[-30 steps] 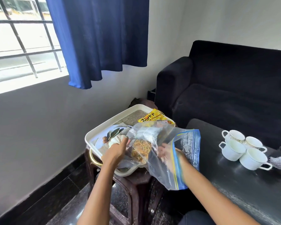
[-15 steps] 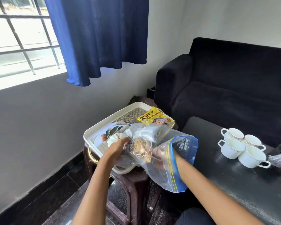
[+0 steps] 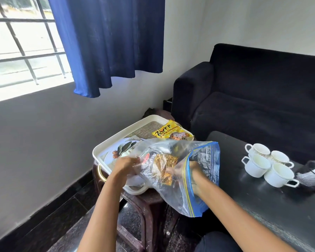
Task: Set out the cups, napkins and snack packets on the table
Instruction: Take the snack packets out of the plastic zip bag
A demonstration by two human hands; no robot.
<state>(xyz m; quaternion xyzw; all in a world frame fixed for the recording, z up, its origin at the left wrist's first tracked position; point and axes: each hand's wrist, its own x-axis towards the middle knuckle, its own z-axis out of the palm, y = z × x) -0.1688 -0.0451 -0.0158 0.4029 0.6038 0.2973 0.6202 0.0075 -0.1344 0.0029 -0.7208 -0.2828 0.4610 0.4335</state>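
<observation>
A clear zip bag (image 3: pixel 204 180) with a blue seal lies over the near end of a cream tray (image 3: pixel 105 149). My right hand (image 3: pixel 189 171) is inside the bag, its fingers on a snack packet (image 3: pixel 164 166) of orange mixture. My left hand (image 3: pixel 125 163) pinches the outside of the bag at its far end. A yellow snack packet (image 3: pixel 172 132) lies at the tray's far end. Several white cups (image 3: pixel 267 167) stand together on the dark table (image 3: pixel 262 211) to the right.
The tray rests on a brown plastic stool (image 3: pixel 145 206) and also carries a leaf-patterned plate (image 3: pixel 122 150). A dark mesh holder (image 3: pixel 311 174) with white napkins stands right of the cups. A black sofa (image 3: pixel 258 99) lies behind the table. Wall and window are on the left.
My right hand has gone deeper into the bag onto the mixture packet. The bag has flattened and spread over the tray. My left hand stays on the bag's far end.
</observation>
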